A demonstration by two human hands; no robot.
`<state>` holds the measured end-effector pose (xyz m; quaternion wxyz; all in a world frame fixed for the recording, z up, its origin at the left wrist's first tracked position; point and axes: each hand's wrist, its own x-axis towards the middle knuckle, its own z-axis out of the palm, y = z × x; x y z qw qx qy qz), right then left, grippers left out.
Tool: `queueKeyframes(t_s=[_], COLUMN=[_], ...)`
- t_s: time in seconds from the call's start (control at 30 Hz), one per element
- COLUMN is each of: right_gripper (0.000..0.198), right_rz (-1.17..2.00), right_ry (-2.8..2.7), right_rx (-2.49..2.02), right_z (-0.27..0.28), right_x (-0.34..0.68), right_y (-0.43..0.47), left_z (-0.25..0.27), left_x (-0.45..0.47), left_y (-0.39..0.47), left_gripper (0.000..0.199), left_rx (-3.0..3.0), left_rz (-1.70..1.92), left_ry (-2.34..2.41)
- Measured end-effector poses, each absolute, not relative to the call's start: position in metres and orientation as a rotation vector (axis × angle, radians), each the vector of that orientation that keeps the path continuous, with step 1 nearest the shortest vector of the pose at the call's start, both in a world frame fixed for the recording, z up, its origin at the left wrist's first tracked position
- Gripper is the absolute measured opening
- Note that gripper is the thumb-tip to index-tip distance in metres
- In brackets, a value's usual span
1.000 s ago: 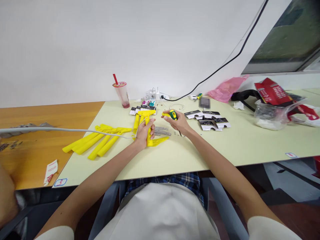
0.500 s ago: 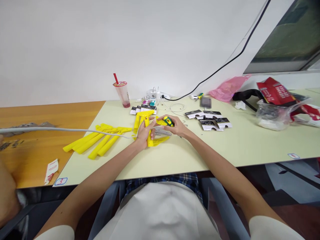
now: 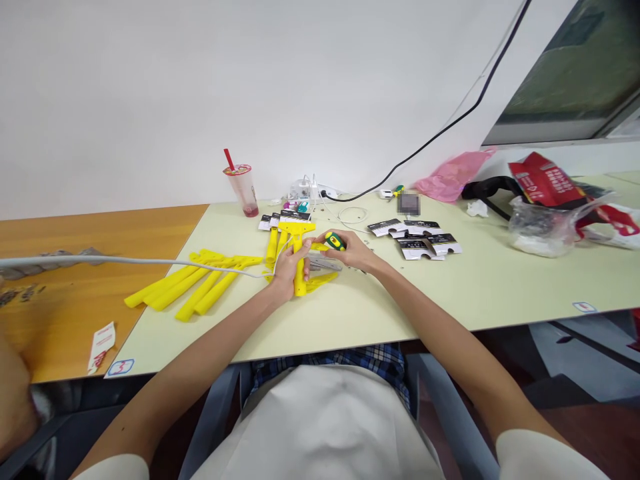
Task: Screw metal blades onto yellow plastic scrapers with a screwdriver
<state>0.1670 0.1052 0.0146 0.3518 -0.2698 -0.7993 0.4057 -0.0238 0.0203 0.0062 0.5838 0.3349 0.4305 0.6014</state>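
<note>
A yellow T-shaped scraper handle (image 3: pixel 299 285) is upright in my left hand (image 3: pixel 286 272), whose fingers wrap round its grip. My right hand (image 3: pixel 356 251) is closed on a screwdriver (image 3: pixel 335 241) with a stubby green and yellow handle. Its tip is hidden, and a small yellow piece (image 3: pixel 319 247) shows by the right fingertips. Beneath and behind the hands lie grey metal blades (image 3: pixel 324 265) and another yellow scraper part (image 3: pixel 323 281). Several yellow scraper handles (image 3: pixel 215 283) are piled left of my left hand.
Black-and-white cards (image 3: pixel 417 249) lie to the right. A drink cup (image 3: pixel 244 192) with a red straw stands at the back left. A grey cable (image 3: pixel 150 261) runs to my left hand. Plastic bags (image 3: pixel 543 230) sit far right. Another person's arm (image 3: pixel 15 393) shows at the left edge.
The scraper handle has turned in my left hand, so its wide head now faces me more squarely. My right hand stays beside it with the screwdriver. The view has shifted slightly.
</note>
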Motion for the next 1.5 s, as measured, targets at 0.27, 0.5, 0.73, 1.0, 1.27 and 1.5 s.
queueKeyframes(t_s=[0.27,0.5,0.73,1.0,1.27,1.5], right_gripper=[0.021,0.026,0.032,0.04,0.037,0.047], right_rz=[0.674,0.644,0.681,0.801,0.885,0.828], right_ry=[-2.321,-2.544,-2.586,-2.543,-2.323,-1.866], right_rx=[-1.064,-1.093,-1.055,-1.047,-1.058,-1.091], right_z=[0.006,0.0,0.002,0.002,0.013,0.016], right_x=[0.173,0.173,0.171,0.17,0.175,0.174], right_y=[0.119,0.118,0.114,0.115,0.12,0.123], left_z=[0.014,0.011,0.013,0.014,0.015,0.014], left_x=[-0.038,-0.038,-0.029,-0.03,-0.032,-0.032], left_y=[0.023,0.019,0.013,0.014,0.016,0.017], left_gripper=[0.051,0.062,0.062,0.053,0.04,0.041], left_rx=[0.801,0.923,1.008,0.958,0.913,0.904], left_rz=[1.532,1.44,1.429,1.443,1.387,1.177], left_ry=[0.925,0.898,0.885,0.884,0.821,0.798])
